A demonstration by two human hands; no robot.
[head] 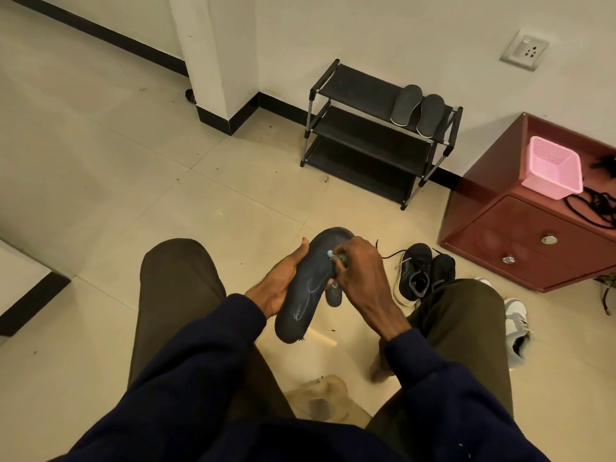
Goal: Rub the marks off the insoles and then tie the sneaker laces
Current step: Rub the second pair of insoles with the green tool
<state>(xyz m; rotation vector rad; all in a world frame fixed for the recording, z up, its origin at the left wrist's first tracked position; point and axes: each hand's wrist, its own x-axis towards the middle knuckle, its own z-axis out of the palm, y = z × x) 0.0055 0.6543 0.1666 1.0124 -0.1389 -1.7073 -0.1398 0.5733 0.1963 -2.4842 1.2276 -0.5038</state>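
Observation:
A dark insole (pixel 308 288) with pale scribble marks lies in my left hand (pixel 278 285), which grips it from the left edge and underneath. My right hand (pixel 360 275) pinches a small light-blue eraser (pixel 330 254) and presses it on the insole's upper part. A second dark insole end (pixel 334 296) peeks out below my right hand. A pair of dark sneakers (pixel 423 271) with loose laces stands on the floor to the right, beside my right knee. Two more insoles (pixel 418 108) lie on the top shelf of the black shoe rack (pixel 366 135).
A red-brown drawer cabinet (pixel 520 238) at the right carries a pink basket (pixel 551 171) and black laces (pixel 596 205). A grey-white sneaker (pixel 516 328) lies by my right leg. My knees flank the hands above a beige tiled floor.

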